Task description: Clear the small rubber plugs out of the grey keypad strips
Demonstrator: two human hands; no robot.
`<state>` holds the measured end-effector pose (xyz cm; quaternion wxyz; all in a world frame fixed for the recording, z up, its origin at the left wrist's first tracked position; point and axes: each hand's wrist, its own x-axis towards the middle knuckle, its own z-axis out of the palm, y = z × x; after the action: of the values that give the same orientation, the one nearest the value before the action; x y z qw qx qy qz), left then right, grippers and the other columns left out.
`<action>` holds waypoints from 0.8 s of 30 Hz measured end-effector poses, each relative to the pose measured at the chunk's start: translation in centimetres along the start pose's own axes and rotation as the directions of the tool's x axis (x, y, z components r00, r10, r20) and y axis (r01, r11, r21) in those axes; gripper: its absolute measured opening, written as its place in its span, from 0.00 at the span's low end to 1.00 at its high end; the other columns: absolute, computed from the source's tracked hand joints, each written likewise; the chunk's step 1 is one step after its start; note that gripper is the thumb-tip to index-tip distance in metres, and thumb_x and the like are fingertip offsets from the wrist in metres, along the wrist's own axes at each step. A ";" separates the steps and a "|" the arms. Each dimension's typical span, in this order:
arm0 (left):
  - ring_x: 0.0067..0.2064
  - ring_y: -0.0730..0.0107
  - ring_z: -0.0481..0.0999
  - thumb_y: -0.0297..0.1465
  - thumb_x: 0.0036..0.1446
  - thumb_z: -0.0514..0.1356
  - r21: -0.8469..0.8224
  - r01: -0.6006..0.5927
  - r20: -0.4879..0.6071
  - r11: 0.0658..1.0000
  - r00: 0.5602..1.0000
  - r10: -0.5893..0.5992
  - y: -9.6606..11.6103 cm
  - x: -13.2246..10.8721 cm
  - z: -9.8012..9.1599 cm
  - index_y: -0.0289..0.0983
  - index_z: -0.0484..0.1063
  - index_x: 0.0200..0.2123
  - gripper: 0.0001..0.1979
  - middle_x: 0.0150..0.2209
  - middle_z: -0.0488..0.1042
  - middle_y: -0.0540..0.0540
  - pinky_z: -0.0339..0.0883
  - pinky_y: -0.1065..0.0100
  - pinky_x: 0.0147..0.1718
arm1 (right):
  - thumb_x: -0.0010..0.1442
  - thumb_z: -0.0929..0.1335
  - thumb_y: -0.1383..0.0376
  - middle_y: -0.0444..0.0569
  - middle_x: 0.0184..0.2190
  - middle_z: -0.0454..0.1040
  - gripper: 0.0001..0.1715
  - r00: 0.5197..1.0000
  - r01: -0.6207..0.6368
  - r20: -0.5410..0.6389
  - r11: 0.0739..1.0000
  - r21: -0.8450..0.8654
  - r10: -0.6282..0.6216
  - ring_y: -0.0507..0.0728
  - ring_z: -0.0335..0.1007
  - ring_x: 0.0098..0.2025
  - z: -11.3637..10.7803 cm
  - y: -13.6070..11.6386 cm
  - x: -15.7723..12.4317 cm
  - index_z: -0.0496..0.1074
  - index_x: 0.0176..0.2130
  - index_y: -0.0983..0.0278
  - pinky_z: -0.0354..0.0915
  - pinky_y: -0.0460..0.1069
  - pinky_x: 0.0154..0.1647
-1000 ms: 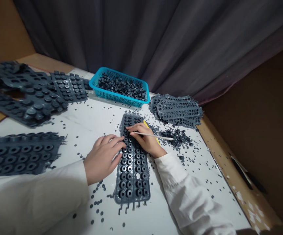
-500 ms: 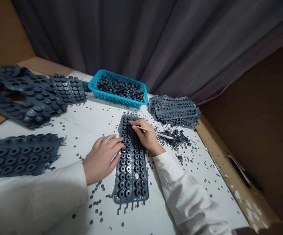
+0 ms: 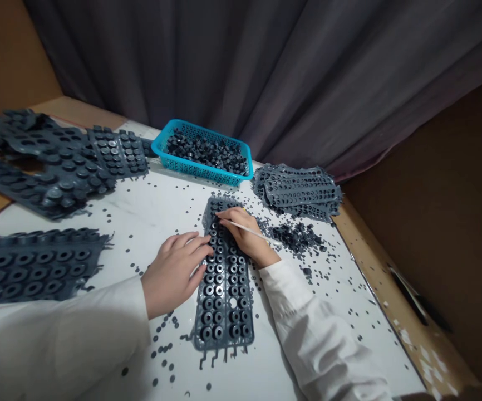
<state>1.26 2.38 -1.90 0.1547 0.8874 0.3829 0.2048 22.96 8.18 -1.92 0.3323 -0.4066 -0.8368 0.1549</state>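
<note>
A dark grey moulded rubber sheet (image 3: 225,278) with rows of ring-shaped bumps lies lengthwise before me; one hole near its lower right shows white. My left hand (image 3: 178,271) rests along its left edge, fingers spread and fingertips on the bumps. My right hand (image 3: 245,234) is closed on a thin white stick (image 3: 253,230), held like a pen. The stick's back end points right, and its tip is hidden at the fingers, over the upper part of the sheet.
Behind stands a blue basket (image 3: 202,172) of small dark rubber pieces. Punched sheets (image 3: 301,189) are stacked at the right, near a heap of dark scraps (image 3: 299,238). More bumped sheets (image 3: 61,161) lie left. Small discs are scattered over the white tabletop (image 3: 149,206).
My right hand has shifted slightly left and nearer to me along the sheet, and the stick has moved with it, showing less length. My left hand stays almost still.
</note>
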 end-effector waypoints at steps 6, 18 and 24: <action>0.59 0.57 0.61 0.29 0.61 0.51 0.008 0.002 0.011 1.000 1.000 -0.002 -0.1 -0.1 0.0 0.43 0.67 0.46 0.12 0.57 0.68 0.47 0.55 0.51 0.53 | 0.67 0.60 0.62 0.52 0.38 0.77 0.12 0.995 -0.029 -0.101 0.991 -0.131 0.016 0.59 0.70 0.43 -0.2 0.4 0.6 0.72 0.40 0.62 0.67 0.55 0.46; 0.58 0.56 0.62 0.29 0.60 0.51 0.012 -0.004 -0.001 1.000 1.000 0.004 0.0 0.1 0.0 0.43 0.68 0.45 0.12 0.56 0.68 0.47 0.56 0.51 0.53 | 0.65 0.64 0.61 0.50 0.43 0.77 0.08 0.988 -0.114 -0.085 0.985 0.130 0.125 0.57 0.72 0.48 0.3 0.3 0.5 0.72 0.41 0.60 0.67 0.55 0.51; 0.58 0.57 0.62 0.28 0.60 0.51 0.016 -0.008 -0.007 1.000 1.000 0.008 0.0 0.0 0.0 0.43 0.68 0.46 0.12 0.56 0.68 0.47 0.56 0.52 0.53 | 0.66 0.62 0.62 0.49 0.38 0.77 0.10 0.998 -0.040 -0.060 0.997 -0.072 0.036 0.57 0.71 0.42 0.5 0.8 1.0 0.72 0.42 0.60 0.68 0.53 0.44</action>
<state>1.30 2.35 -1.89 0.1454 0.8893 0.3817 0.2055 22.62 9.50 -2.25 0.3384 -0.4388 -0.8240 0.1184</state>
